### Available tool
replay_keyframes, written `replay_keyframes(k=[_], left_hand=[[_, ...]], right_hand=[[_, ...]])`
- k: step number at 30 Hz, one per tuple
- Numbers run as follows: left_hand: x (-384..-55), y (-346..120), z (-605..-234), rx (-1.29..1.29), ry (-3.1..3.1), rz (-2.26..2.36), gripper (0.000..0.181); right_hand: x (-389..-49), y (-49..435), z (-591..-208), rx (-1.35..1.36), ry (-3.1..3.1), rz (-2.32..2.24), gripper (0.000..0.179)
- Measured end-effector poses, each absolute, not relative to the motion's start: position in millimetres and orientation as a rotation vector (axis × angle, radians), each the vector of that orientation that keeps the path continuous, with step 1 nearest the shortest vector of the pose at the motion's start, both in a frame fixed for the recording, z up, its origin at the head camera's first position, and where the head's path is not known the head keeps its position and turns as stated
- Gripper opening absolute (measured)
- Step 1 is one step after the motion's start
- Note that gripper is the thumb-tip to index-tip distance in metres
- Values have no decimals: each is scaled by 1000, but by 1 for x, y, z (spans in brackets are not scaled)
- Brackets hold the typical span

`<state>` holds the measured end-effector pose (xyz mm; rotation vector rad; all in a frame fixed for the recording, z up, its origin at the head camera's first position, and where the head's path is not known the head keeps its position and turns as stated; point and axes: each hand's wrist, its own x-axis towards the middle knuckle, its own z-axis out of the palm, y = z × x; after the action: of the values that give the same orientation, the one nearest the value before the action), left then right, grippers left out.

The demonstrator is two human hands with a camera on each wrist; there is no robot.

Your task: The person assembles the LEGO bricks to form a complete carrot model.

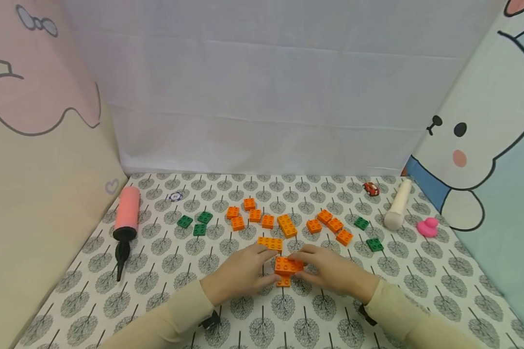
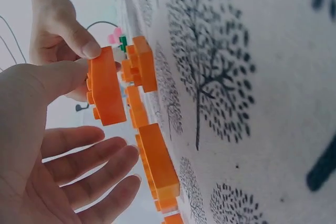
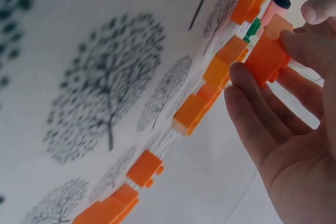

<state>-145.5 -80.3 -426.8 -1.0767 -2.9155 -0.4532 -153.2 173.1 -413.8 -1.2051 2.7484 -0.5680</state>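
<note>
Between my two hands is an orange toy brick (image 1: 284, 266), raised off the cloth in the wrist views. My right hand (image 1: 334, 270) pinches it between thumb and fingers, as the right wrist view (image 3: 268, 59) shows. Close to the brick's other end is my left hand (image 1: 240, 271), its fingers spread and extended in the left wrist view; its thumb overlaps the brick's edge there. A small orange brick (image 1: 283, 281) lies on the cloth below the held one. Just behind my hands is a longer yellow-orange brick (image 1: 270, 244), studs up.
Several orange bricks (image 1: 255, 215) lie farther back, around a long yellow-orange brick (image 1: 286, 226). Green bricks (image 1: 199, 229) lie on both sides. At left is a pink-and-black cylinder tool (image 1: 126, 213); at right are a white club-shaped object (image 1: 399, 206), a pink duck (image 1: 427, 227) and a red car (image 1: 370, 189).
</note>
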Motion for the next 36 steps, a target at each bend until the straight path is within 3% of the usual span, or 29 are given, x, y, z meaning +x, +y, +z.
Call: replay_keyframes(k=[11,36], left_hand=[[-144,-80,-432,-1167,-2896,-480,42],[-150,-78,-432,-1191,-3002,-626,34]], right_hand=[[-146,162,-418,-1236,2675,-587,39],[-145,161,-428,-1300,2668,-658,40]])
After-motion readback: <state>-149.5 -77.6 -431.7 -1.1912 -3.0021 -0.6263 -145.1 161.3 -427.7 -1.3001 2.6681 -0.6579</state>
